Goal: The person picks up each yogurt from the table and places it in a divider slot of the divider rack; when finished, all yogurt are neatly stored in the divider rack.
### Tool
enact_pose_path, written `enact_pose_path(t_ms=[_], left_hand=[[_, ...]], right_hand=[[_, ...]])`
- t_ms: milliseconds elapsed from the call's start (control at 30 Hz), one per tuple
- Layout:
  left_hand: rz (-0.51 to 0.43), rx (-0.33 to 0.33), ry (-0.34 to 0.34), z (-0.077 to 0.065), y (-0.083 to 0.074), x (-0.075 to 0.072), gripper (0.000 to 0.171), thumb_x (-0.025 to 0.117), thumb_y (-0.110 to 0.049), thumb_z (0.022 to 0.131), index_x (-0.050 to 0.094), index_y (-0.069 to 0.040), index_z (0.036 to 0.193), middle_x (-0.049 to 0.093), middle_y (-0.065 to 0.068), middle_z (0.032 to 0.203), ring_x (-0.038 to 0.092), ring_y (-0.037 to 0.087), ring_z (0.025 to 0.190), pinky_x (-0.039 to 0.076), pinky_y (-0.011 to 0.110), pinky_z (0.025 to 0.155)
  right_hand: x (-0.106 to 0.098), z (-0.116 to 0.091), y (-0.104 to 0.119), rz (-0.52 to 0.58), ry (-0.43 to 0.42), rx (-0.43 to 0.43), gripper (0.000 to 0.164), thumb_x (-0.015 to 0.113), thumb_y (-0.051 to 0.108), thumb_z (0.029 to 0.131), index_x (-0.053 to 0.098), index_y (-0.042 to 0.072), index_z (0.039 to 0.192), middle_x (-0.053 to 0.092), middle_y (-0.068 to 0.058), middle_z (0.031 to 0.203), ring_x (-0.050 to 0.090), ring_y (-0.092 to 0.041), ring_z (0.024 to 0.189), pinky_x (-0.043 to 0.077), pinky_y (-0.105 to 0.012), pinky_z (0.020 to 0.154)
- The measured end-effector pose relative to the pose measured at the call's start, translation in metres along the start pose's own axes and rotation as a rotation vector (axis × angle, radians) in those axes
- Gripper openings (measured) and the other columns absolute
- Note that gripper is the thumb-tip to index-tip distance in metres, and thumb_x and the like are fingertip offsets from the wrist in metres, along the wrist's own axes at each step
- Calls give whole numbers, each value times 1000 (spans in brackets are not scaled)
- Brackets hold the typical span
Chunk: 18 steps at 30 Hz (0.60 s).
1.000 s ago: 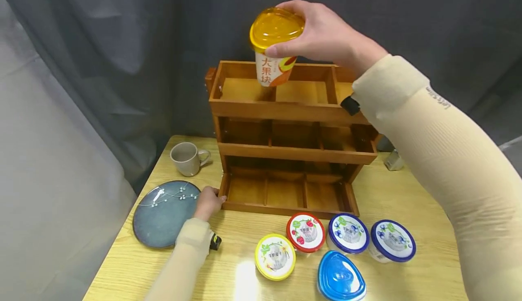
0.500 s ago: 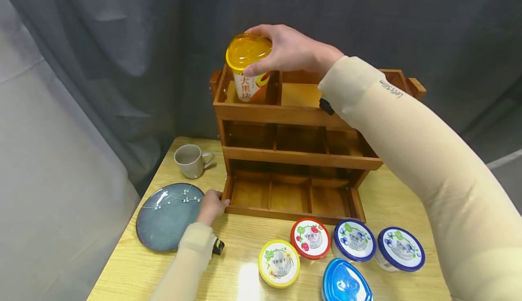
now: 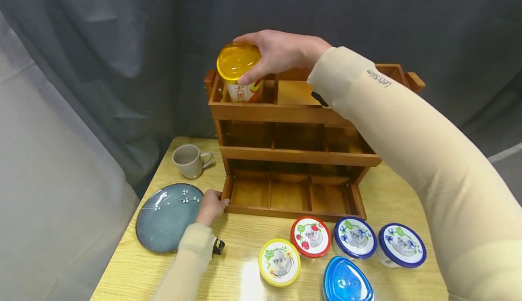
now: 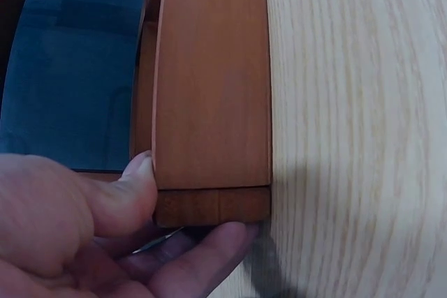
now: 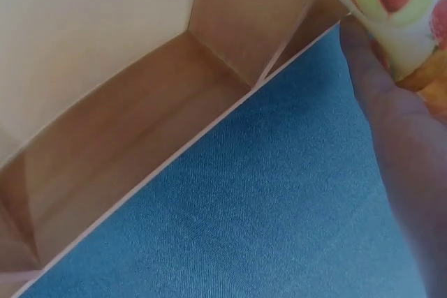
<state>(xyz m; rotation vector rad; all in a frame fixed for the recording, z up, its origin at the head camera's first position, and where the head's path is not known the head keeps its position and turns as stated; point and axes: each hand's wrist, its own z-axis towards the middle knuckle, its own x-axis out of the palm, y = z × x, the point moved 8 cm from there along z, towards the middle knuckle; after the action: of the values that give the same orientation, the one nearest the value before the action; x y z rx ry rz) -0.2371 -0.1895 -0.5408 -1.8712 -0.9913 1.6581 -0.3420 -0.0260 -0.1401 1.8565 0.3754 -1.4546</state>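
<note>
My right hand [image 3: 281, 52] grips a fruit cup [image 3: 238, 61] by its domed yellow lid. The cup's lower part is inside the top tray's left compartment, its base hidden behind the front wall; whether it touches the floor I cannot tell. In the right wrist view the printed cup [image 5: 405, 15] shows beside the fingers. The three-tier wooden organizer [image 3: 285, 113] stands with its tiers stepped out. Down at the front left, my left hand [image 3: 211, 208] pinches the corner of the bottom tray [image 3: 285, 213]; the left wrist view shows the thumb [image 4: 133, 200] against that wooden corner.
Left of the organizer are a grey mug [image 3: 188, 161] and a blue plate [image 3: 167, 219]. In front of it stand cups with yellow [image 3: 279, 262], red [image 3: 311, 236] and dark blue lids [image 3: 355, 237], plus a tub with a bright blue lid [image 3: 347, 279]. A dark curtain [image 3: 122, 42] hangs behind.
My right hand has carried the fruit cup left and down, from above the organizer into the top tray's left compartment. The left hand keeps its hold on the bottom tray's corner.
</note>
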Motion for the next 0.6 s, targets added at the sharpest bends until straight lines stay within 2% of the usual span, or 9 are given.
enact_pose_path(t_ms=[233, 600], left_hand=[[-4, 0, 1, 2, 4, 2, 29, 69, -8, 93, 68, 13, 113, 69, 26, 106, 64, 40, 103, 51, 49, 89], [-15, -8, 3, 6, 5, 1, 32, 67, -9, 95, 66, 14, 116, 68, 27, 109, 63, 41, 105, 51, 50, 89]], right_hand=[[2, 6, -2, -11, 47, 5, 115, 77, 62, 76, 13, 19, 161, 47, -1, 141, 46, -17, 116, 36, -30, 107], [1, 9, -7, 23, 64, 22, 118, 78, 61, 75, 9, 19, 161, 45, -1, 143, 45, -17, 119, 33, -30, 110]])
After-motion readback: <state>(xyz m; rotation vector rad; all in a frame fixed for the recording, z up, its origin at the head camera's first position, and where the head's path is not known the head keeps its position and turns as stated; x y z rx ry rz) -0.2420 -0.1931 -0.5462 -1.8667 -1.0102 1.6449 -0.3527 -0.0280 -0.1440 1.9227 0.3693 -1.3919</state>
